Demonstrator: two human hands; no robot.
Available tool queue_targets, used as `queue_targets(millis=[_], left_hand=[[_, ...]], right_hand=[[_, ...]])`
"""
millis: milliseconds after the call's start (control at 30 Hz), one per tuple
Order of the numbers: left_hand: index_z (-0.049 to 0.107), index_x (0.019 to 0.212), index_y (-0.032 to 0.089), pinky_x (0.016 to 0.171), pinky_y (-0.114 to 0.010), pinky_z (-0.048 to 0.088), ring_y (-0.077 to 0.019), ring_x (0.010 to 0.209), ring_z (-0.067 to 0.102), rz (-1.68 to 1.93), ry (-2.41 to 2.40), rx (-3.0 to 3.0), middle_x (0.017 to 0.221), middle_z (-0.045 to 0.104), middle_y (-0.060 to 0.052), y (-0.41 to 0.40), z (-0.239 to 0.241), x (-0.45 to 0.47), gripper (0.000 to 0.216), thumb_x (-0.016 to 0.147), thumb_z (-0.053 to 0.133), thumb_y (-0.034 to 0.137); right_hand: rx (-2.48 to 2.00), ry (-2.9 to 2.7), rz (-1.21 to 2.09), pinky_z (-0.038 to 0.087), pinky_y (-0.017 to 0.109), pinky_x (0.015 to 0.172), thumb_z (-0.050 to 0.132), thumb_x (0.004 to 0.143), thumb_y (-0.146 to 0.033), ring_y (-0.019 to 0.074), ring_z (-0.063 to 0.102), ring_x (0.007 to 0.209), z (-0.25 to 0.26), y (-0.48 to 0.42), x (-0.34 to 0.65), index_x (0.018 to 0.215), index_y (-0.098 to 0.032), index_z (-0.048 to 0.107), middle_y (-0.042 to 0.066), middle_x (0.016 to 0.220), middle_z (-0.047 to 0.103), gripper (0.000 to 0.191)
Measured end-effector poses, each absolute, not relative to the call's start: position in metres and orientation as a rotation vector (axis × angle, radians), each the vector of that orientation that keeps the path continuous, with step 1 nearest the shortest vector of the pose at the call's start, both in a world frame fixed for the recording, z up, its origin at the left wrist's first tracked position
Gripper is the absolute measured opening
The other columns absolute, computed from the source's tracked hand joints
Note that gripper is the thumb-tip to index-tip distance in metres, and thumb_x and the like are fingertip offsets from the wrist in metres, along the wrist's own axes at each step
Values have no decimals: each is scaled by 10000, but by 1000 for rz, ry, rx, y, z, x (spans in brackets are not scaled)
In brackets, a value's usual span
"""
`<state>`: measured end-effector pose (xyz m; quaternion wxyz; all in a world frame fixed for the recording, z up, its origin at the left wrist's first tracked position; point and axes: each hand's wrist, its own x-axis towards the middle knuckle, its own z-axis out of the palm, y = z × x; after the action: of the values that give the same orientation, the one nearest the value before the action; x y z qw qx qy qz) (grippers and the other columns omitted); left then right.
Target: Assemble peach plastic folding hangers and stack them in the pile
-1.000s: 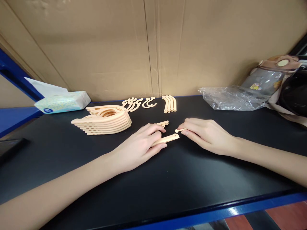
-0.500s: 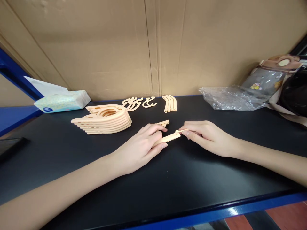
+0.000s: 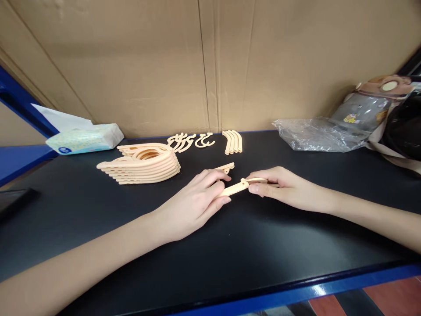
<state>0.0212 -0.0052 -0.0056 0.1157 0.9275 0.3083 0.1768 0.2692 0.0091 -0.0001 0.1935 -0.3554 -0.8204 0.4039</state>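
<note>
My left hand (image 3: 194, 204) is wrapped around a cream plastic hanger piece (image 3: 235, 189). One end of the piece points right past my thumb, and another tip (image 3: 228, 167) shows beyond my fingers. At the near right end sits a thin curved cream hook (image 3: 255, 179), pinched in my right hand (image 3: 283, 188). The hook meets the hanger piece at a small knob; whether it is locked in cannot be seen. To the left of my left hand lies a stack of cream hangers (image 3: 144, 169).
Several loose hooks (image 3: 180, 142) and several short curved bars (image 3: 233, 141) lie at the back of the black table (image 3: 197, 272). A tissue pack (image 3: 85, 139) is back left. Crumpled clear plastic (image 3: 315, 134) and a bottle (image 3: 365, 107) stand back right. A dark flat object (image 3: 15, 204) lies left.
My right hand has shifted slightly right along the hook, with more of the hook showing. The hanger piece in my left hand has moved a little to the right.
</note>
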Motion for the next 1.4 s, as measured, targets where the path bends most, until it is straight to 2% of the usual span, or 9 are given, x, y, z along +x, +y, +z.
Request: queue_targets(millis=[133,333,800,1033,1200,1400], left_hand=[[556,905,177,1061,-396,416,-238,1290,406,524,892,2715,1294,518,-91,-5,-5,22,213,1003,394,274],[553,887,177,1072,-396,409,-238,1311,397,539,867,2712,1304,517,-94,-4,-5,21,214,1002,397,267],[559,888,174,1068,-377,408,-231,1295,419,558,867,2709,1304,522,-95,-5,-5,21,219,1003,396,264],[578,916,175,1057,-408,424,-243,1295,422,572,861,2713,1310,526,-101,-5,-5,21,226,1004,392,268],[587,1000,167,1082,-399,399,-231,1318,398,556,841,2737,1326,510,-111,-4,-6,21,221,1007,387,260],[585,1005,163,1100,-379,381,-221,1339,379,523,829,2738,1348,491,-104,-4,-7,20,216,1007,393,262]], right_hand=[[-995,-2291,1182,233,245,531,457,946,-495,95,271,603,-1,10,269,732,-186,459,-52,668,300,376],[-936,-2342,1127,225,244,524,465,958,-438,87,253,591,-1,8,270,711,-194,402,-60,659,274,353],[-1000,-2292,1156,246,247,532,464,946,-485,93,277,604,0,6,268,742,-190,457,-53,671,309,358],[-986,-2304,1112,237,243,511,463,946,-496,91,283,578,0,5,268,753,-188,493,-58,644,313,364],[-930,-2369,998,262,237,522,449,972,-437,87,326,571,0,4,267,776,-186,520,-60,638,347,326],[-865,-2489,765,287,239,539,401,1005,-376,90,380,552,1,3,267,778,-195,490,-49,644,406,304]])
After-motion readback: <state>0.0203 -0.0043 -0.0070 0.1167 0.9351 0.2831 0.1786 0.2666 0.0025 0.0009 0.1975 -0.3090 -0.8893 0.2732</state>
